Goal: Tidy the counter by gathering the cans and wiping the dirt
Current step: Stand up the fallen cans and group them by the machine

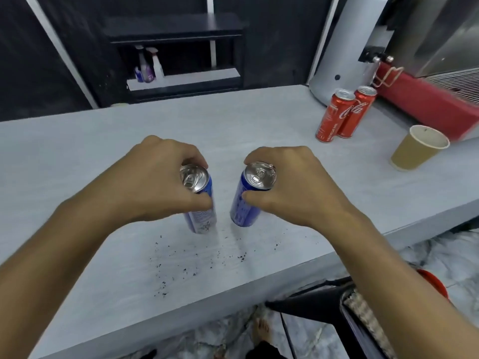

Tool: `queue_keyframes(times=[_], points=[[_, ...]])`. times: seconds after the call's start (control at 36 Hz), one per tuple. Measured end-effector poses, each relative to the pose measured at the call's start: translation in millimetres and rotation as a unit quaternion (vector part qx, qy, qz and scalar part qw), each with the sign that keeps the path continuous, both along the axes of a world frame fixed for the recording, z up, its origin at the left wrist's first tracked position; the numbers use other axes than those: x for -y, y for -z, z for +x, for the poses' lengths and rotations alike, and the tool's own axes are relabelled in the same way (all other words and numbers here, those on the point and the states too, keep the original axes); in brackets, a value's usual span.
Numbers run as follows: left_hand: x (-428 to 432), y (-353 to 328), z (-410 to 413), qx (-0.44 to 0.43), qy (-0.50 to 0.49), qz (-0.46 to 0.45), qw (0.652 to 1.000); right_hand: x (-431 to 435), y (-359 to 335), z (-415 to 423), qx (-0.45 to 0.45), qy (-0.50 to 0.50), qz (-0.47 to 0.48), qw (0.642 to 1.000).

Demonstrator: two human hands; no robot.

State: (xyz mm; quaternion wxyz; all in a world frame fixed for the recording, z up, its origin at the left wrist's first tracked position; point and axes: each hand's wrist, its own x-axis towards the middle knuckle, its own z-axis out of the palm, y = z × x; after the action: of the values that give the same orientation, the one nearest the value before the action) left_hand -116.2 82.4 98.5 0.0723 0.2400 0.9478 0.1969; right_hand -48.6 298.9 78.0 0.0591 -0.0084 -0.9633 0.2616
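Cans: two blue ones stand mid-surface, the left blue can (199, 203) gripped near its top by the left hand (158, 177), the right blue can (246, 200) by the right hand (287, 185). Dirt specks (186, 260) lie between them and the surface's (77, 164) near edge. Two red cans (342, 115) stand touching far right, beside a paper cup (417, 149) near the right edge. Left half lies open.
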Motion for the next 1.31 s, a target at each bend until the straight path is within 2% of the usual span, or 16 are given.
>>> queue_keyframes(times=[0.31,0.64,1.0,1.31], points=[[-61.1,-42.4,6.0,0.018,0.110,-0.036,0.993,-60.9,-46.9,15.1,0.004,-0.003,0.016,1.000],[-188.9,-71.5,-21.0,-0.027,0.192,-0.076,0.978,-171.7,-76.8,1.6,0.000,0.033,0.074,0.997],[-350.8,-27.3,-71.2,-0.033,0.224,-0.060,0.972,-305.1,-36.4,-51.4,0.012,0.104,0.096,0.990],[-425.2,-0.5,-118.7,-0.027,0.208,-0.101,0.973,-372.0,-4.6,-104.0,0.031,0.110,0.095,0.989]])
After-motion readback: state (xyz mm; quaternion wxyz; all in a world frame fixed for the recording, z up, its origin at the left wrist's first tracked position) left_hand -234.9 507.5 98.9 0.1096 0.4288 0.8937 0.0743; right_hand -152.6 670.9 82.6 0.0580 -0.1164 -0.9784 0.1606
